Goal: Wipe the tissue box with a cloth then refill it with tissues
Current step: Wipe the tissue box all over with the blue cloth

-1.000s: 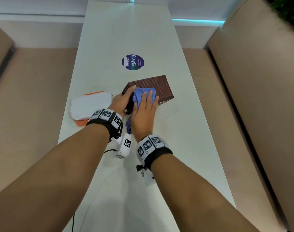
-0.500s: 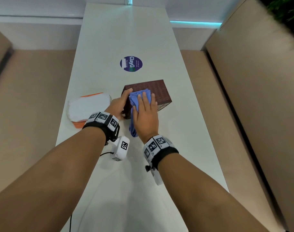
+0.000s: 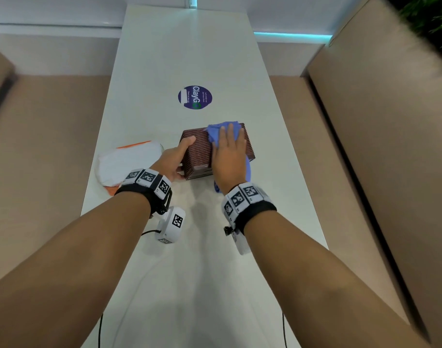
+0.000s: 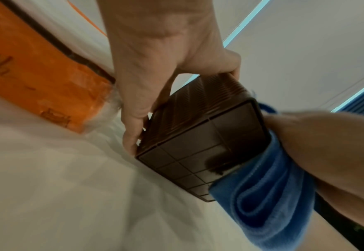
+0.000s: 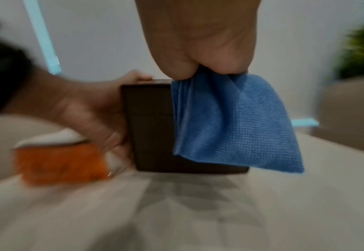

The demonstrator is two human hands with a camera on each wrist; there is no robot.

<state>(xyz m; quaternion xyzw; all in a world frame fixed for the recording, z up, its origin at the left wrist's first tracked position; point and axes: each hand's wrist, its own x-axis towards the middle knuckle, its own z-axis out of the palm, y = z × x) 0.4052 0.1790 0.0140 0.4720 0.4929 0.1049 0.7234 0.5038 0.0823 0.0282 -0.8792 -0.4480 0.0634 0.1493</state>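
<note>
A brown ribbed tissue box point(image 3: 199, 156) lies on the white table point(image 3: 189, 272). My left hand point(image 3: 179, 158) grips its left side, thumb on the top face and fingers curled round the near lower edge, as the left wrist view shows on the box point(image 4: 198, 135). My right hand point(image 3: 227, 151) lies flat with straight fingers on a blue cloth point(image 3: 216, 133) and presses it onto the far right part of the box's top. The cloth point(image 5: 230, 127) hangs down over the box's near end point(image 5: 151, 127). The box's opening is hidden.
A white tissue pack with orange edges point(image 3: 129, 162) lies just left of the box, close to the table's left edge. A round purple sticker point(image 3: 194, 97) sits farther up the table. Beige benches point(image 3: 44, 146) flank the narrow table on both sides.
My right hand has slid the cloth along the box's top from the near left part to the far right part. The left hand has kept its grip on the box's left side.
</note>
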